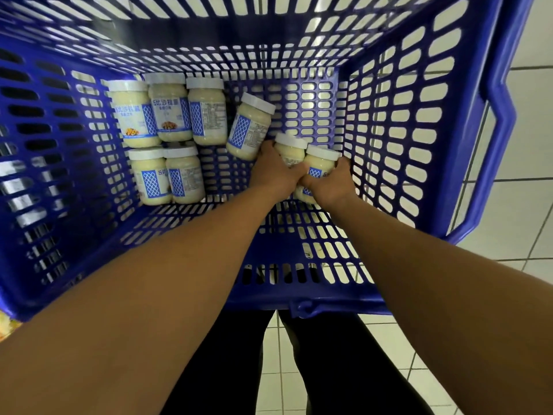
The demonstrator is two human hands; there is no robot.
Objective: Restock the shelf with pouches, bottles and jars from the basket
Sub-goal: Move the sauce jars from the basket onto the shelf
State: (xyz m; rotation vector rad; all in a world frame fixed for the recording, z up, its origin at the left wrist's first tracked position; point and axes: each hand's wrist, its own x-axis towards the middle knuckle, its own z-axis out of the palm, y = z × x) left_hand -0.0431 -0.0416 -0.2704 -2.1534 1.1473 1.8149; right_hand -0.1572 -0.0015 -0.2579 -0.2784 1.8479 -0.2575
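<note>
Blue plastic basket (505, 121) walls surround the left hand (276, 172), fingers curled round one white-lidded jar (289, 148), and the right hand (332, 184), fingers wrapped round a second jar (318, 166) just beside it, low on the right, with six more jars (206, 115) lying beyond, leftward.

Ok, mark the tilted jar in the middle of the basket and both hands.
tilted jar (250, 128): head view, on its label.
left hand (276, 172): head view, on the back of the hand.
right hand (332, 182): head view, on the back of the hand.
</note>
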